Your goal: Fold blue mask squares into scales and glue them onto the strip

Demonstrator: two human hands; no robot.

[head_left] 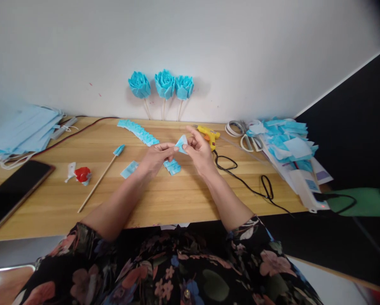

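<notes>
A small folded piece of light blue fabric [181, 145] is pinched between my two hands above the middle of the table. My left hand [158, 156] grips its left side with thumb and fingers. On its right side, my right hand [199, 150] holds it between thumb and fingers. Beneath and behind my hands runs a row of folded blue pieces [139, 132], and another folded piece [172, 167] lies just below them. A flat blue square [130, 169] rests beside my left wrist. Farther left lies a wooden stick [97, 182] with a blue folded tip.
Three blue fabric flowers [164, 84] on sticks lean against the wall. A yellow glue gun [209, 133] with a black cord, tape rolls [235, 128], scissors [251, 143] and a blue fabric pile [285, 140] are at right. Face masks [21, 127] and a phone [17, 192] occupy the left.
</notes>
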